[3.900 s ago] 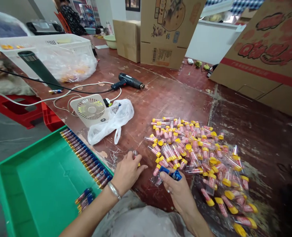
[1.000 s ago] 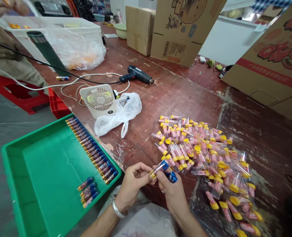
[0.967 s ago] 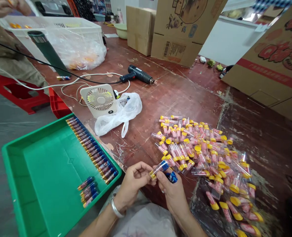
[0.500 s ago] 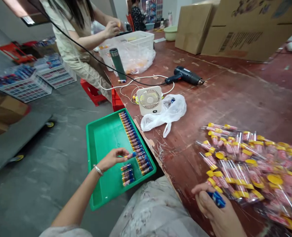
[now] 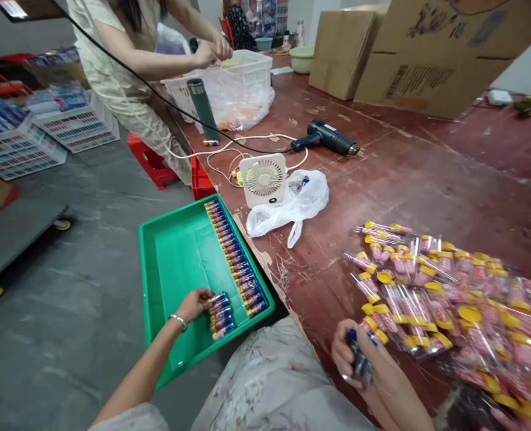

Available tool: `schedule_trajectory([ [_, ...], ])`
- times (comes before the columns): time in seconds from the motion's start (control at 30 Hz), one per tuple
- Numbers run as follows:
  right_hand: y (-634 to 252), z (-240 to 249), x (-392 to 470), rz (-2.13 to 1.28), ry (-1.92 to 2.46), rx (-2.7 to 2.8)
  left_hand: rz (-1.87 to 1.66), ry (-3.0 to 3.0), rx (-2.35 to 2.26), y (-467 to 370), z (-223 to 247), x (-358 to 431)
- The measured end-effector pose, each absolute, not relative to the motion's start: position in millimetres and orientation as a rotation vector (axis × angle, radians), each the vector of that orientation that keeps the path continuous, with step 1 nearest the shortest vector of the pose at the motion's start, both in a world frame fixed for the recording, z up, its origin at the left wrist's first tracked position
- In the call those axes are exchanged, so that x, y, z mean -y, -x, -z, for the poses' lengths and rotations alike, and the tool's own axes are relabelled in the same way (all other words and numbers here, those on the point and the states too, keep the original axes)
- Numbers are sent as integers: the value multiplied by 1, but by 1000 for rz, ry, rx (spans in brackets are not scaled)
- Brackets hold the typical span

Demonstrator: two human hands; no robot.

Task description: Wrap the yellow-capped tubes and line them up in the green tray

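Inside the green tray (image 5: 169, 251), my left hand (image 5: 196, 304) pinches the yellow end of a small tube (image 5: 219, 297) at the head of a short row. The tubes have blue and yellow ends and pinkish labels. A long row of similar tubes (image 5: 233, 251) lines the tray's right side. Over the table edge, my right hand (image 5: 359, 359) is closed around several small blue and clear pieces (image 5: 360, 359); their exact kind cannot be made out. Beside it lies a pile of clear tubes (image 5: 400, 305) with yellow caps and pink contents.
A small white fan (image 5: 264, 179) stands by a white plastic bag (image 5: 305, 197). Behind them are a heat gun (image 5: 323, 137), cords and a green flask (image 5: 203, 111). Cardboard boxes (image 5: 341, 54) stand farther back. Another person (image 5: 126, 66) works beside a white basket (image 5: 251, 69).
My left hand has brought the small tube down and left to the short row in the tray. My right hand has shifted left and turned, its fingers curled round the blue pieces.
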State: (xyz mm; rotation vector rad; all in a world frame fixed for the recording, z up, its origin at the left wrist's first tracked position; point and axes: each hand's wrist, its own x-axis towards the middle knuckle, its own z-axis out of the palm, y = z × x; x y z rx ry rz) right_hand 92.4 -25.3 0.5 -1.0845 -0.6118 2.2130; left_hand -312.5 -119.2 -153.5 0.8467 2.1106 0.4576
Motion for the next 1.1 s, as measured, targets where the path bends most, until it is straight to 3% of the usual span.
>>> schedule_trajectory([
  [0.27,-101,4,24,-2275,862,395,-713,-1043,-2236,269,94,73],
  [0.4,-101,2,25,-2134,935,473,-979,-1118,-1864,179,34,52],
  [0.57,-103,0,24,-1998,1051,650,-874,-1203,-1380,78,-19,47],
  [0.83,-114,10,25,-1830,1155,563,-885,-1127,-1377,38,-14,39],
  [1.1,-120,10,24,-1941,1041,543,-823,-1066,-1260,34,-21,34],
])
